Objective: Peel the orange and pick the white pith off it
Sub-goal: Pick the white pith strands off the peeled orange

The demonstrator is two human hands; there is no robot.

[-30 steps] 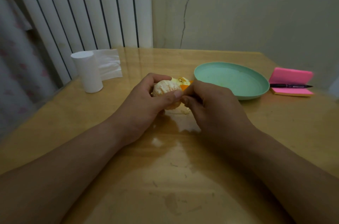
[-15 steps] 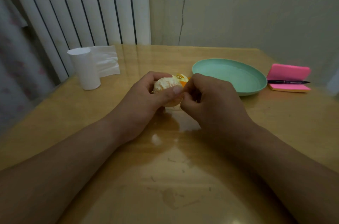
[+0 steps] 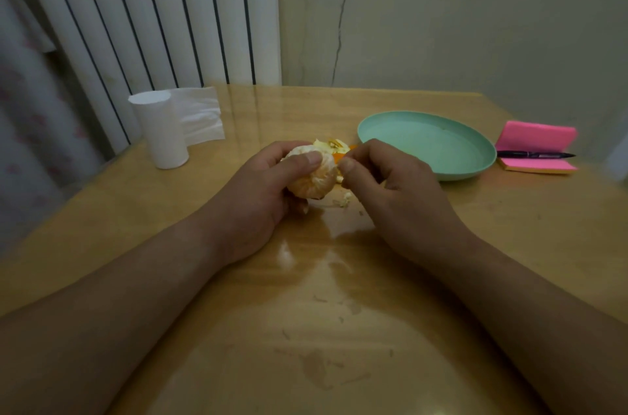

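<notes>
A peeled orange (image 3: 314,178), pale with pith streaks, sits in my left hand (image 3: 268,190), whose thumb lies across its top and fingers curl round its far side. My right hand (image 3: 384,183) is just right of the fruit, thumb and forefinger pinched together at its right edge on a small bit of white pith. Orange peel pieces (image 3: 331,146) lie on the table right behind the fruit. Small pith scraps (image 3: 343,202) lie on the table below the orange.
A light green plate (image 3: 475,156) stands to the right of my hands. Pink sticky notes (image 3: 535,135) with a black pen (image 3: 533,154) lie at the far right. A white tissue roll (image 3: 163,129) stands at the back left. The wooden table (image 3: 306,312) reaches to the wall.
My hands have parted slightly and the orange has turned, showing more of its near side. My right hand's pinch has drawn a little to the right of the fruit.
</notes>
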